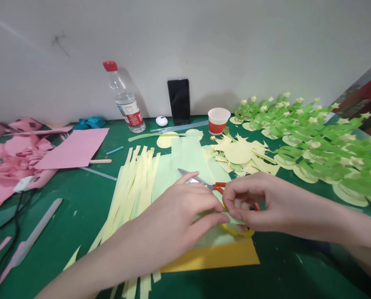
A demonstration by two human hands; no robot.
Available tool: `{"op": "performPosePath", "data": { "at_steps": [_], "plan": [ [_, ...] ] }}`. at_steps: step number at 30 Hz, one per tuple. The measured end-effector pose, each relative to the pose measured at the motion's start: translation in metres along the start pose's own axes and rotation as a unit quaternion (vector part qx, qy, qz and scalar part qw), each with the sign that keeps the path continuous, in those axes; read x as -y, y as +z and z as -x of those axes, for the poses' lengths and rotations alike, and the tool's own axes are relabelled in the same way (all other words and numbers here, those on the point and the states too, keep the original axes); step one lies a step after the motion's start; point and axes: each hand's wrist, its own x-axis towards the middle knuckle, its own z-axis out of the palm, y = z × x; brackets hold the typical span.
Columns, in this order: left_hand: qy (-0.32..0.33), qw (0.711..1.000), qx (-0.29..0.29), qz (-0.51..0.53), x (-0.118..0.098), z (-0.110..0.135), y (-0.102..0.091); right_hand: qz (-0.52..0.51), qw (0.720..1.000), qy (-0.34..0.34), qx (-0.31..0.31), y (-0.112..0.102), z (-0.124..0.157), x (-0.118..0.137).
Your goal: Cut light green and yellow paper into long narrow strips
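Note:
My left hand (179, 209) and my right hand (260, 203) meet over the green table (79, 207), fingers pinched together on a small yellow paper ring (235, 229) between them. Red-handled scissors (200, 182) lie just behind my fingers on pale green paper sheets (188, 155). Several pale yellow paper strips (135, 182) fan out to the left of my left hand. An orange-yellow sheet (216, 255) lies under my wrists.
Green paper trees with yellow stars (325, 141) fill the right. Yellow scraps (241, 155), a red-and-white paper cup (218, 120), a phone (179, 101), a water bottle (126, 99) stand behind. Pink paper (73, 147) and cables (13, 224) lie left.

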Motion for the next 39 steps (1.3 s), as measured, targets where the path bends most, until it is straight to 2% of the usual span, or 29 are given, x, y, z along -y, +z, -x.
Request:
{"op": "performPosePath", "data": {
  "at_steps": [4, 8, 13, 16, 21, 26, 30, 34, 39],
  "plan": [
    [-0.044, 0.997, -0.016, 0.062, 0.002, -0.002, -0.012, -0.072, 0.996, 0.020, 0.044, -0.006, 0.000, -0.002],
    [-0.070, 0.995, -0.021, 0.075, 0.007, 0.001, -0.026, -0.093, 0.993, 0.022, 0.064, -0.013, 0.001, -0.003],
    [-0.081, 0.994, -0.038, 0.067, 0.019, 0.012, -0.041, -0.104, 0.991, 0.032, 0.078, -0.019, 0.004, -0.001],
    [-0.090, 0.994, -0.036, 0.051, 0.023, 0.016, -0.047, -0.097, 0.994, 0.019, 0.054, -0.021, 0.005, -0.001],
    [-0.105, 0.993, -0.029, 0.034, 0.014, 0.011, -0.043, -0.092, 0.996, 0.005, -0.014, -0.013, 0.001, 0.000],
    [-0.110, 0.994, -0.003, -0.010, 0.008, 0.011, -0.034, -0.104, 0.993, 0.053, -0.027, -0.002, -0.001, 0.003],
    [-0.104, 0.994, -0.044, -0.013, 0.003, 0.010, -0.024, -0.152, 0.987, 0.056, -0.022, 0.005, -0.002, 0.003],
    [-0.100, 0.993, -0.009, 0.063, -0.005, 0.004, -0.016, -0.166, 0.985, 0.044, -0.014, 0.008, -0.003, 0.002],
    [-0.103, 0.990, -0.032, 0.088, -0.002, 0.002, -0.026, -0.144, 0.988, 0.047, 0.014, 0.000, 0.003, 0.003]
  ]
}}
